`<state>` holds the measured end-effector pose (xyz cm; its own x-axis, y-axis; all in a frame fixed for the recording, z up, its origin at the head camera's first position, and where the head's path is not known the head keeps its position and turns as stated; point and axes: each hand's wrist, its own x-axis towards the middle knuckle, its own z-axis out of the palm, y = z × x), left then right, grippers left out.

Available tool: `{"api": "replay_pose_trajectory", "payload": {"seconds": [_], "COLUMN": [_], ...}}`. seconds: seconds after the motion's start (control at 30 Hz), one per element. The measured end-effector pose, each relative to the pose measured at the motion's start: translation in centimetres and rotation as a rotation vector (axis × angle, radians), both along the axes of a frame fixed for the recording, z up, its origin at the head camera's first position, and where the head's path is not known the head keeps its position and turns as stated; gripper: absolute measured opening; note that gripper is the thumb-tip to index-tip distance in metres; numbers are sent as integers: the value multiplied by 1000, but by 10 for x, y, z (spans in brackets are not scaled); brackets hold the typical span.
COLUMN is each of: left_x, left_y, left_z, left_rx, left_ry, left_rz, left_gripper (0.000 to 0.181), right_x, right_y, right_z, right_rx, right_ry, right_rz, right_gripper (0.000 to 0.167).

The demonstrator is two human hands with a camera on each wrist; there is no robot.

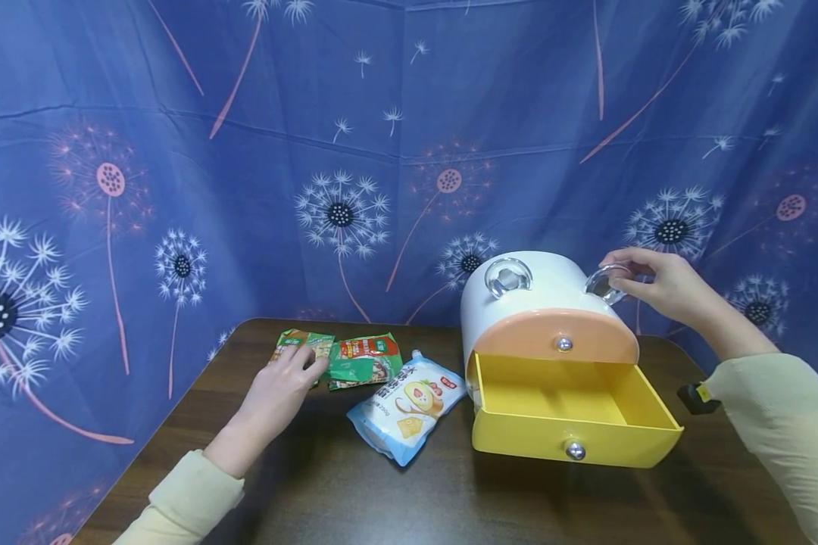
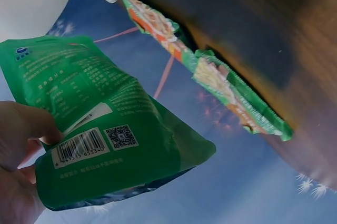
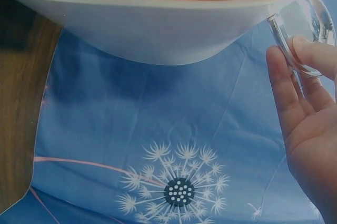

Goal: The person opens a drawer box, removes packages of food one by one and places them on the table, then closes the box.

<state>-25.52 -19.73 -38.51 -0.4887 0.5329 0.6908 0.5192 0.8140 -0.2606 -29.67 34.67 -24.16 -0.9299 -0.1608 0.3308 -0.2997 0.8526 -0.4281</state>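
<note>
My left hand [image 1: 289, 382] is over the packets at the left of the table. In the left wrist view it pinches a green packet [image 2: 116, 118] with a barcode, thumb on its printed back. Two other green packets, one farther [image 2: 150, 21] and one nearer [image 2: 237, 95], lie on the table beyond it. My right hand [image 1: 668, 288] pinches the clear, shiny ear-shaped piece [image 1: 607, 283] on the top right of the white rounded drawer box [image 1: 545, 280]. The right wrist view shows thumb and fingers on either side of that piece [image 3: 305, 34].
The box's yellow lower drawer [image 1: 576, 439] is pulled out and has nothing in it. Its orange upper drawer [image 1: 552, 337] is pushed in. A blue and white pouch [image 1: 412, 405] lies beside the box. Behind the wooden table [image 1: 382, 507] hangs a blue dandelion cloth [image 1: 266, 212].
</note>
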Motion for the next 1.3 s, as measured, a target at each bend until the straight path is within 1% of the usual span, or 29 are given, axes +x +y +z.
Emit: {"api": "replay_pose_trajectory", "payload": {"seconds": [0.17,0.33,0.47,0.67,0.83,0.9,1.0,1.23,1.3], "left_x": [-4,-9,-13,-15,-16,-16,-14,-10,-8], "left_y": [-3,-6,-8,-15,-20,-22,-23,-18,-17], "left_z": [-10,-17,-24,-32,-36,-37,-37,-35,-35], "left_rx": [-8,-35,-62,-123,-152,-157,-162,-181,-190], "left_ry": [3,-5,-30,-85,-113,-122,-154,-233,-257], "left_rz": [-12,-19,-1,35,50,58,65,67,80], "left_gripper": [33,30,30,34,34,34,34,34,32], "right_x": [0,0,0,-1,0,0,0,-1,-1], "right_y": [0,0,0,-1,0,-1,-1,0,-1], "right_z": [0,0,0,0,1,1,1,1,0], "right_rx": [-1,1,2,4,6,8,9,11,10], "right_ry": [-6,-3,-8,-5,-4,-1,-2,-10,-12], "right_rz": [-1,-1,0,1,-5,-1,0,-10,-10], "right_gripper": [46,46,47,47,48,47,46,47,47]}}
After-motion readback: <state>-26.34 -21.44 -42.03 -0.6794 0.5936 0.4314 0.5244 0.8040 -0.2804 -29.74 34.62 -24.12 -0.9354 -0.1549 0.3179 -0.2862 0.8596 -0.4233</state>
